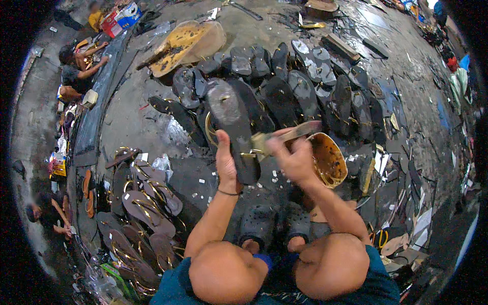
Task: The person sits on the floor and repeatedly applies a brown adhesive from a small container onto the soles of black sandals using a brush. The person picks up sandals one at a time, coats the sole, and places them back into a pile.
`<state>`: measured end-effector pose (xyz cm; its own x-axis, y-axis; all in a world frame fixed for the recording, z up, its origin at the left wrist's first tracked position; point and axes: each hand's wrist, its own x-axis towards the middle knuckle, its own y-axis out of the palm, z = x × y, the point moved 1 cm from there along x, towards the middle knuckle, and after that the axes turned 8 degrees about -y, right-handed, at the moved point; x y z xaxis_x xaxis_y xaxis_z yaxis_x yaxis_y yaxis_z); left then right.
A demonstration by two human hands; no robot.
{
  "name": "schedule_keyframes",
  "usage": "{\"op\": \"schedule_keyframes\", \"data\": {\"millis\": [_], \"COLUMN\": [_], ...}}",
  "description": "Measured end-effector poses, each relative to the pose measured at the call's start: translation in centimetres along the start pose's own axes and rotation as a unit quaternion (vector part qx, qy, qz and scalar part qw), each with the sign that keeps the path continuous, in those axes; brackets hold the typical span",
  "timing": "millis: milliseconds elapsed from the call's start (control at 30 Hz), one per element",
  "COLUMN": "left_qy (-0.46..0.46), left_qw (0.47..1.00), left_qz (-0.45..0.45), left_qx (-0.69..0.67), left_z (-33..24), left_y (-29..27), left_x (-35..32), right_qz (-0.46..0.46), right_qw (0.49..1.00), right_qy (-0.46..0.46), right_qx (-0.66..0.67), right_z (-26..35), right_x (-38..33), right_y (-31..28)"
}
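My left hand (226, 162) grips a dark flip-flop sandal (230, 119) along its edge, the underside turned up toward me. A gold strap shows at its left side, and a shiny patch lies on the upper part of the sole. In my right hand (296, 158), fingers closed round it, is a brush with a worn wooden handle (304, 130). Its pale head (260, 146) is at the sandal's right edge, near the lower end; whether it touches is blurred. Just right of my right hand stands a tub (342, 170) coated inside with amber, glue-like stuff.
Rows of dark sandals (300, 94) lie beyond my hands. Brown sandals with gold straps (148, 211) are heaped at the left. A stained yellowish container (190, 43) lies farther back. Scraps litter the floor on the right. Another person (76, 73) works at the far left.
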<state>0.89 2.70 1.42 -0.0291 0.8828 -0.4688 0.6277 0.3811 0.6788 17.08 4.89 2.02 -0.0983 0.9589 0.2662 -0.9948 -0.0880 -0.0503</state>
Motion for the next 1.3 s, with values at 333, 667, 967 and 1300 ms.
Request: {"op": "schedule_keyframes", "data": {"millis": [333, 667, 967, 1300], "left_qy": [-0.013, -0.185, -0.165, -0.016], "left_qw": [0.991, 0.98, 0.978, 0.997], "left_qz": [0.06, 0.006, 0.086, 0.046], "left_qx": [-0.116, -0.071, -0.095, -0.063], "left_z": [-0.7, 0.4, 2.3, -8.7], "left_y": [0.2, 1.5, -5.4, -14.8], "left_x": [0.1, -1.5, 0.8, 8.2], "right_qz": [0.07, 0.129, 0.211, 0.034], "right_qw": [0.989, 0.99, 0.977, 0.977], "right_qy": [-0.106, -0.065, 0.043, 0.208], "right_qx": [-0.076, -0.007, 0.002, -0.005], "right_z": [3.8, 4.8, 3.4, 0.1], "right_x": [-2.4, -1.9, -5.6, -6.0], "right_y": [1.8, 2.2, 3.5, -3.8]}}
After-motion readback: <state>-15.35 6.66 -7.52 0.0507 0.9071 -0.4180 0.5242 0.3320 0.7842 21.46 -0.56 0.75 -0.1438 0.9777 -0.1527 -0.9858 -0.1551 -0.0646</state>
